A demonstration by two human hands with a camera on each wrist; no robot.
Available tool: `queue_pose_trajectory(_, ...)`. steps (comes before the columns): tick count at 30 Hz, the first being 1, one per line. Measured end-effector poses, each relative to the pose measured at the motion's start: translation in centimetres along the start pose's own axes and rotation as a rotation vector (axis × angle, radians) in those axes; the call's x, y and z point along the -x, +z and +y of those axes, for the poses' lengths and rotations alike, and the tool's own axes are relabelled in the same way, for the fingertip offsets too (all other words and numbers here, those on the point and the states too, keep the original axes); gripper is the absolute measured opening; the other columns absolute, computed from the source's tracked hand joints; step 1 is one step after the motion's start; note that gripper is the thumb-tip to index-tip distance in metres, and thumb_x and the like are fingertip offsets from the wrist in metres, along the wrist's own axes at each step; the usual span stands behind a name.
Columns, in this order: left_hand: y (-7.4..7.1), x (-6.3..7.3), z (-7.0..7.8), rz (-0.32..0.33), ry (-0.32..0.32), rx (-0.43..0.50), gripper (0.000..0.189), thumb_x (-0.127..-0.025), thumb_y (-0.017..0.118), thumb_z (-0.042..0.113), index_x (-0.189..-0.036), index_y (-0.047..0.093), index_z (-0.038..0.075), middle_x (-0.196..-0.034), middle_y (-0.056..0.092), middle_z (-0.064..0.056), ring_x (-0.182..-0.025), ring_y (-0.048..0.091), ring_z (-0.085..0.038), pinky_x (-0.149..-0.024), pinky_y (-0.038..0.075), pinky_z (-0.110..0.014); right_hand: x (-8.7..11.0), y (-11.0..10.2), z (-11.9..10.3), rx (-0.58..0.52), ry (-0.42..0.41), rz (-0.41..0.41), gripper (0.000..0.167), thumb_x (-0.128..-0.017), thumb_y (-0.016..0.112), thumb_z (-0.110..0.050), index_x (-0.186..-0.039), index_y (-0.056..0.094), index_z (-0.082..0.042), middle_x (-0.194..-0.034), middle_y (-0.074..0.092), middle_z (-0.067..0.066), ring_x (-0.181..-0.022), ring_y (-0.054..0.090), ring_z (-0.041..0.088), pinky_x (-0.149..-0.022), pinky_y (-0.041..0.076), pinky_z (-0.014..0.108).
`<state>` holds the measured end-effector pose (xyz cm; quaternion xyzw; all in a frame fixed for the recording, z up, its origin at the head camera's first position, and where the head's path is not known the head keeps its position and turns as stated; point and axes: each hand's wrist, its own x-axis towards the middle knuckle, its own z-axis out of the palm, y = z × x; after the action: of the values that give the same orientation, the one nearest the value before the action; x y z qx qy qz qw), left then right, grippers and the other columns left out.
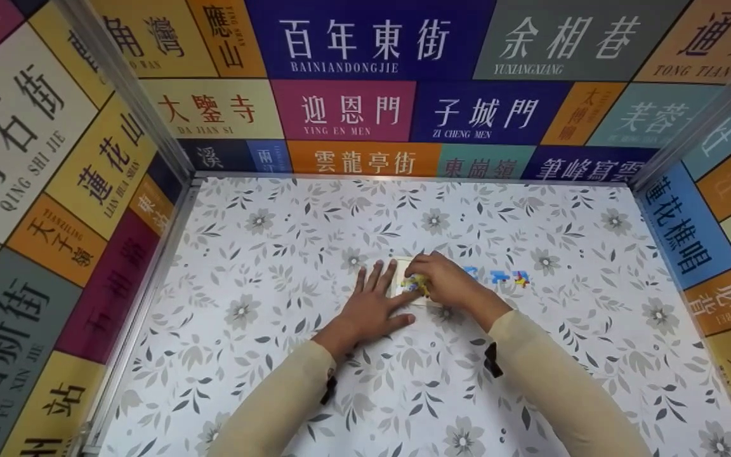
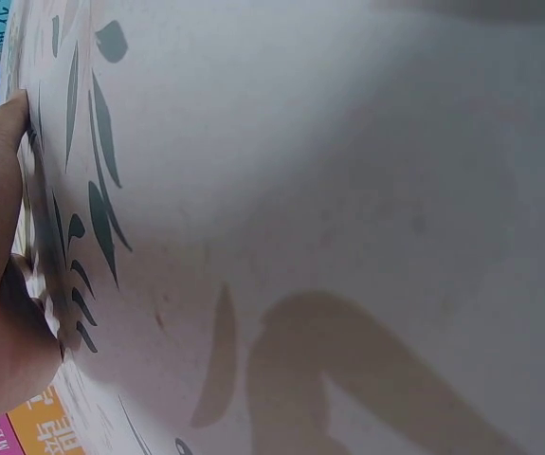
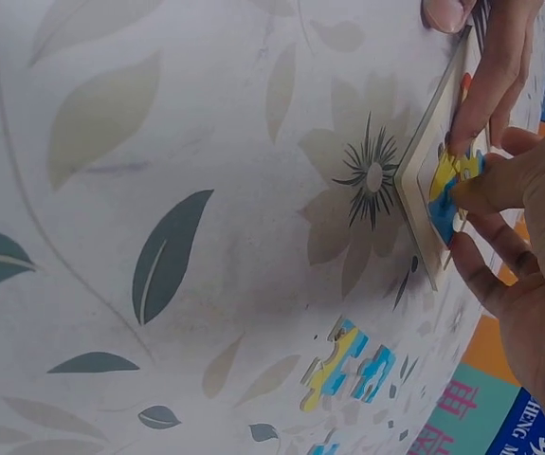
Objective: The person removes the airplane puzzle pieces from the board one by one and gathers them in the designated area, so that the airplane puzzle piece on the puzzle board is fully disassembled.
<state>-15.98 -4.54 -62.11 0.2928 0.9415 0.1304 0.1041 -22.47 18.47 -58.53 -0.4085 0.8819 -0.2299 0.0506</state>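
Note:
A small pale wooden puzzle board (image 3: 416,213) lies on the table under both hands, with yellow and blue puzzle pieces (image 3: 440,210) inside its frame. My right hand (image 1: 447,280) reaches over the board from the right and pinches a yellow-and-blue piece there between thumb and fingers. Spread on the board's left side, my left hand (image 1: 370,310) has straight fingers, and its index finger touches the pieces. The left wrist view shows only part of this hand, not the board. My fingers partly hide the pictured surface.
Right of the board lie loose puzzle pieces: a yellow-and-blue one (image 3: 334,364), a blue one (image 3: 374,373) and another bluish one (image 3: 324,448). The white tabletop (image 1: 264,368) has a grey floral print. Panels with large lettering (image 1: 353,108) enclose the back and sides.

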Motion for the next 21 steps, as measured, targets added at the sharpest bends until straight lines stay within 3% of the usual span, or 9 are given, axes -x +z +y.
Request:
queue_pose_trajectory(15,0.09,-0.17,-0.07,-0.011,-0.006,-0.01,0.063,-0.113,0.039,0.07,-0.172,0.036,0.049,-0.187,0.002,-0.021,-0.173,0.002,-0.05,-0.137,0.008,-0.072,-0.03,0.52,-0.01,0.001,0.018,0.007,0.054,-0.078,0.055,0.029,-0.115,0.077,-0.005,-0.118,0.072,0.014,-0.104,0.065,0.037,-0.097,0.056,0.055)
queue_pose_trajectory(21,0.22,-0.22,-0.15,-0.025,-0.016,-0.017,0.063,-0.112,0.037,0.072,-0.172,0.034,0.05,-0.187,-0.001,-0.019,-0.173,0.0,-0.048,-0.137,0.006,-0.071,-0.05,0.48,-0.13,0.009,0.054,-0.008,0.053,-0.082,0.058,0.027,-0.117,0.078,-0.007,-0.121,0.072,0.013,-0.115,0.069,0.039,-0.115,0.049,0.066)
